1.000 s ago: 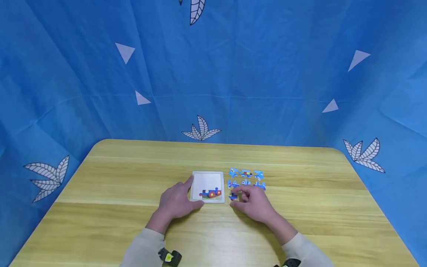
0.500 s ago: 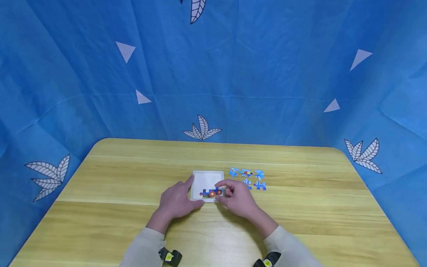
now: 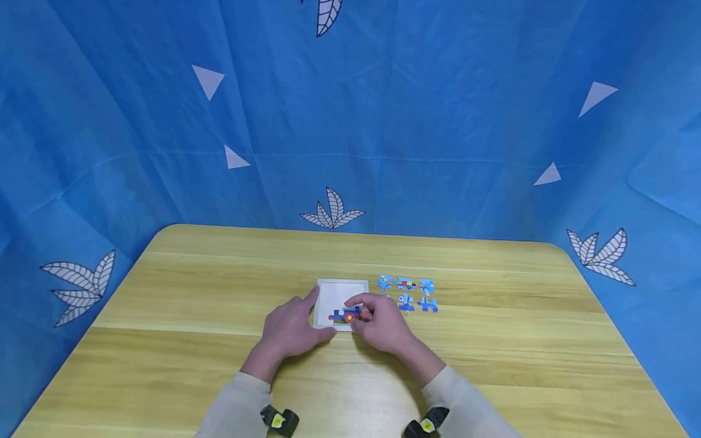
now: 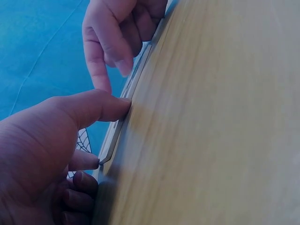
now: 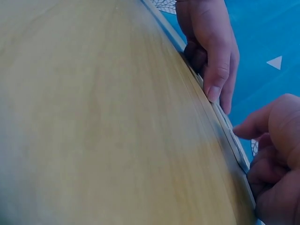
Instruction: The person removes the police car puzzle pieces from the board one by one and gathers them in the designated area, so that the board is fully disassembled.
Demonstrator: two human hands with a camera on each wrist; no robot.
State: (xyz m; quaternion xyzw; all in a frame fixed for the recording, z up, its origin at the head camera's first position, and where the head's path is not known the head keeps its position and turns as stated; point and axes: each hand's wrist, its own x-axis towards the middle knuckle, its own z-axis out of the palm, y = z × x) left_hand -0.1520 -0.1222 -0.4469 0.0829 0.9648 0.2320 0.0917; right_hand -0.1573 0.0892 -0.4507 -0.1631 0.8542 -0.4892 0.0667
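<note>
A square white puzzle tray (image 3: 333, 296) lies near the middle of the table. Joined jigsaw pieces (image 3: 349, 317), blue with red wheels, sit along its near side; its upper part shows bare. My left hand (image 3: 290, 328) holds the tray by its left side, index finger at the far left corner and thumb (image 4: 115, 107) on the near rim. Over the tray's right part is my right hand (image 3: 380, 322). Its bent index finger (image 5: 251, 124) and thumb stand apart around the wheeled pieces, with nothing seen lifted between them. The hand hides the tray's right side.
Rows of loose blue jigsaw pieces (image 3: 406, 284) lie right of the tray, partly behind the right hand. The wooden table (image 3: 219, 274) ends at a blue leaf-patterned cloth (image 3: 438, 121) at the back and sides.
My right hand has moved left from a loose jigsaw piece in the nearest row to the tray, then slightly further left over the wheeled pieces. My left hand keeps its place.
</note>
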